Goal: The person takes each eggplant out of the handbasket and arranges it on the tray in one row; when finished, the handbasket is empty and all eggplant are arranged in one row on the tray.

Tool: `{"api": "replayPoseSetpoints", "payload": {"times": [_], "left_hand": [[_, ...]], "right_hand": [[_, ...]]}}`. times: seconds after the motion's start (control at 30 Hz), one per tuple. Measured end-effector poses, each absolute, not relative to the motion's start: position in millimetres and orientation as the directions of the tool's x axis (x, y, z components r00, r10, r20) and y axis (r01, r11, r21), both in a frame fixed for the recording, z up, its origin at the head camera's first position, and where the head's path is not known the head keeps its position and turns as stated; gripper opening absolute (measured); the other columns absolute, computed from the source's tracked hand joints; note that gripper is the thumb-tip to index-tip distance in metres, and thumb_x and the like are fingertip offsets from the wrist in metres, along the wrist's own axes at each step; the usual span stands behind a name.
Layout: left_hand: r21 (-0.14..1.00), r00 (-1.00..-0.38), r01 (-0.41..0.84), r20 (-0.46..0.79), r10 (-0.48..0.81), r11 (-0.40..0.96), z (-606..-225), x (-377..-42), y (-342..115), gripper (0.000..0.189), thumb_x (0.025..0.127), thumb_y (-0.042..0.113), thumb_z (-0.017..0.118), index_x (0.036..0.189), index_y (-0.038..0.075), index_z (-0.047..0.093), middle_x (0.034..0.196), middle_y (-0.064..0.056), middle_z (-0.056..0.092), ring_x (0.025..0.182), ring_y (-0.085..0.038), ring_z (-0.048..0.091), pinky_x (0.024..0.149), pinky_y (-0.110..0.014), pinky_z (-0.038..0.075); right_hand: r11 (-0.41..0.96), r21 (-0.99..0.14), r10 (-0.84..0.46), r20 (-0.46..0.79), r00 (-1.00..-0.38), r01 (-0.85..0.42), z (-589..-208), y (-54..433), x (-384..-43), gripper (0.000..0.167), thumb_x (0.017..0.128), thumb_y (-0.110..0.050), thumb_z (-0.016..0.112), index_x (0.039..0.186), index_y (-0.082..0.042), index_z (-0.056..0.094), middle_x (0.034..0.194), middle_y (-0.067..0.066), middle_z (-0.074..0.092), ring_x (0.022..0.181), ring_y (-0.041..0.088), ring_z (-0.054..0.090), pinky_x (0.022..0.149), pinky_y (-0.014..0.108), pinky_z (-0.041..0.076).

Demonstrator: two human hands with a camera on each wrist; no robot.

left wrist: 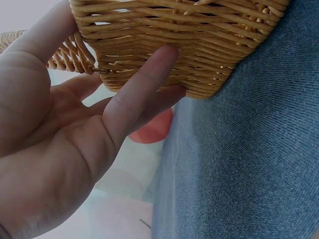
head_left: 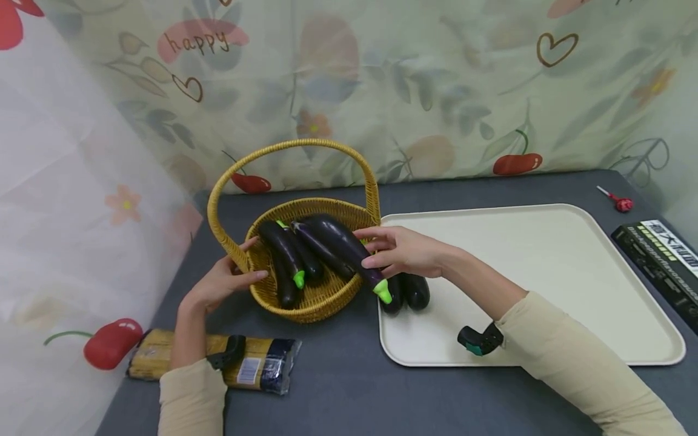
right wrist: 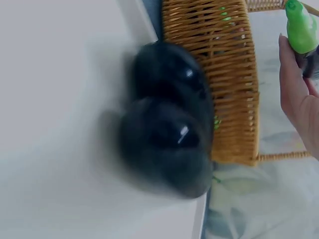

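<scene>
A yellow wicker basket [head_left: 329,309] with a tall hooped handle stands on the grey table, several dark eggplants [head_left: 282,245] lying inside. My left hand [head_left: 220,281] holds its left side by the base of the handle, thumb over the rim; the left wrist view shows fingers against the woven wall [left wrist: 199,55]. With thumb and fingers, my right hand [head_left: 406,249] holds a large eggplant [head_left: 335,237] over the basket's right rim, its green stem end [right wrist: 301,30] pointing toward me. Below that hand, two more eggplants [head_left: 415,292] lie at the tray's left edge.
A cream tray [head_left: 534,284] covers much of the table's right side. Beyond it are a black box [head_left: 660,266] and a red lollipop [head_left: 623,204]. A yellow-brown packet [head_left: 251,366] lies under my left forearm. Patterned cloth [head_left: 382,91] hangs behind.
</scene>
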State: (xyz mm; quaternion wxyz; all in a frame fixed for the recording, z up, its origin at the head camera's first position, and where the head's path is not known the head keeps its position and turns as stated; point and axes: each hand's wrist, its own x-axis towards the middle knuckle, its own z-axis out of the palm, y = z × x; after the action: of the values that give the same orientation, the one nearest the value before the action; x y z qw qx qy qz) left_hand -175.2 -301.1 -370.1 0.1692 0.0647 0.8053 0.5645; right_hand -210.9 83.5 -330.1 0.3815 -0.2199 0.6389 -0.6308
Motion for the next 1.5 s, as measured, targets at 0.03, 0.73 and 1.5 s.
{"api": "replayPoseSetpoints", "payload": {"times": [0.03,0.73,1.5], "left_hand": [[0.931,-0.935,-0.086,-0.198,0.295,0.354,-370,-175,-301,0.082,0.093,0.020,0.065,0.155,0.023,0.011,0.129,-0.029,0.042,0.114,-0.036,0.052,0.087,-0.032,0.048],[0.926,-0.936,-0.084,-0.200,0.289,0.368,-370,-176,-300,0.081,0.093,0.020,0.065,0.155,0.025,0.012,0.128,-0.028,0.044,0.109,-0.029,0.055,0.085,-0.029,0.048],[0.921,-0.937,-0.089,-0.206,0.283,0.378,-372,-177,-301,0.084,0.092,0.024,0.066,0.155,0.024,0.010,0.130,-0.026,0.044,0.108,-0.027,0.057,0.086,-0.030,0.048]], "right_hand": [[0.107,-0.973,-0.762,-0.212,-0.611,0.203,-331,88,-209,0.070,0.092,-0.008,0.064,0.150,-0.006,0.026,0.136,0.020,0.045,0.113,0.030,0.055,0.089,0.045,0.047],[0.053,-0.962,-0.678,-0.230,-0.698,0.266,-372,183,-191,0.073,0.094,-0.008,0.061,0.151,0.002,0.016,0.128,0.017,0.050,0.108,0.025,0.057,0.090,0.044,0.046],[0.082,-0.924,-0.522,-0.360,-0.773,0.374,-392,191,-204,0.069,0.095,-0.006,0.059,0.149,0.005,0.017,0.123,0.019,0.055,0.097,0.020,0.063,0.088,0.040,0.049]]}}
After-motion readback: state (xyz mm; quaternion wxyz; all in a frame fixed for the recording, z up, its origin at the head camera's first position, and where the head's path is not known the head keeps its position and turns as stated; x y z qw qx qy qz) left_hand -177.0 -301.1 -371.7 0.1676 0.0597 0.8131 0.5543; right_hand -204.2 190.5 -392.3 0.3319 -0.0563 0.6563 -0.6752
